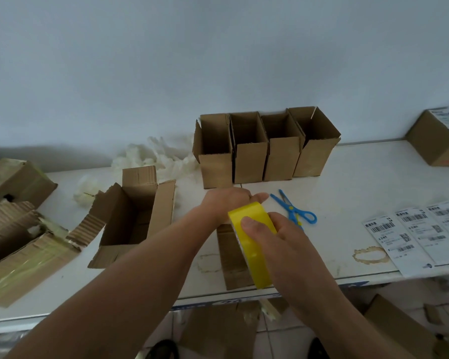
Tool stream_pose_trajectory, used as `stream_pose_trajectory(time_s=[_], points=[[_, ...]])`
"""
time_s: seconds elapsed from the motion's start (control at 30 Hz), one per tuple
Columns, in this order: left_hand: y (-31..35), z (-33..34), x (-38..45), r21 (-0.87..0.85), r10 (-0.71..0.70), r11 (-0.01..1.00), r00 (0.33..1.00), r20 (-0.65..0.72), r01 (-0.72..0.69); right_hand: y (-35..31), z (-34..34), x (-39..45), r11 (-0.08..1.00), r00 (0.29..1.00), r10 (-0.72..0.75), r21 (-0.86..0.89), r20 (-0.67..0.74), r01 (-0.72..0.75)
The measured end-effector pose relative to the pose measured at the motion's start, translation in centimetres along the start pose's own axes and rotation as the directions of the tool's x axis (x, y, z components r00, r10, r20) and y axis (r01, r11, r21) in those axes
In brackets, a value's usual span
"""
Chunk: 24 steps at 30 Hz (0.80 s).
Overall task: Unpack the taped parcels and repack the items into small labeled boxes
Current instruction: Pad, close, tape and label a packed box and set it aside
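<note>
Gripping the yellow tape roll in your right hand, thumb curled over the top of it, you've got it standing on edge over the small box right at the near edge of the table. That box lies dead ahead at twelve o'clock from your wrists, its long axis running near to far, and the roll is lined up along that same line. That's the relation to watch: judging from this, any pull of tape wants to travel straight along the box.

Your left hand sits at the far end of the box, fingers curled down out of view, so I can't tell whether it's pinching the tape end or only pressing the cardboard. It's the farther hand; the right is nearer you.

Mind the table's near edge: the box ends close to it, so there's little room toward you.

At two o'clock, blue scissors lie just beside your left fingertips. At three o'clock, shipping labels are spread flat. At nine o'clock an opened carton gapes, torn parcels beyond it.

Farther off at twelve, four open boxes stand in a touching row against the wall, white packing filler heaped to their left, and a labeled box sits at far right.
</note>
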<state>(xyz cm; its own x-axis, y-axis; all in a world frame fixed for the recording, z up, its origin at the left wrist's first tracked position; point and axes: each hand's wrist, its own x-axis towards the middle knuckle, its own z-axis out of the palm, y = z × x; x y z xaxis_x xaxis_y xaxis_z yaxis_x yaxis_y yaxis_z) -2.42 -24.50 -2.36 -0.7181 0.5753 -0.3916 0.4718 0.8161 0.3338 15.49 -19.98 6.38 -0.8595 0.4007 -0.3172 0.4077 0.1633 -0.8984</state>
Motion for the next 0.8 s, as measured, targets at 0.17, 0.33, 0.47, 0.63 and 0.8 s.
stream_pose_trajectory(time_s=[0.17, 0.33, 0.47, 0.63, 0.8], points=[[0.9, -0.3, -0.3, 0.316, 0.123, 0.943, 0.992, -0.034, -0.106, 1.0, -0.6, -1.4, 0.999, 0.999, 0.032, 0.024, 0.0, -0.032], [1.4, -0.1, -0.5, 0.207, 0.066, 0.977, 0.992, -0.111, -0.041, 1.5, -0.7, -2.5, 0.996, 0.998, 0.056, 0.063, -0.018, -0.055], [1.6, -0.2, -1.4, 0.216, 0.06, 0.976, 0.986, -0.153, -0.026, 2.2, -0.3, -3.2, 0.997, 0.997, 0.066, 0.034, -0.029, -0.065], [1.9, -0.1, -1.6, 0.222, 0.048, 0.975, 0.985, -0.163, -0.011, 2.8, -0.4, -3.7, 0.994, 0.995, 0.091, 0.061, -0.037, -0.089], [1.7, 0.1, -1.2, 0.219, 0.044, 0.976, 0.986, -0.162, -0.008, 3.9, -0.1, -4.1, 0.994, 0.994, 0.11, 0.022, -0.012, -0.109]])
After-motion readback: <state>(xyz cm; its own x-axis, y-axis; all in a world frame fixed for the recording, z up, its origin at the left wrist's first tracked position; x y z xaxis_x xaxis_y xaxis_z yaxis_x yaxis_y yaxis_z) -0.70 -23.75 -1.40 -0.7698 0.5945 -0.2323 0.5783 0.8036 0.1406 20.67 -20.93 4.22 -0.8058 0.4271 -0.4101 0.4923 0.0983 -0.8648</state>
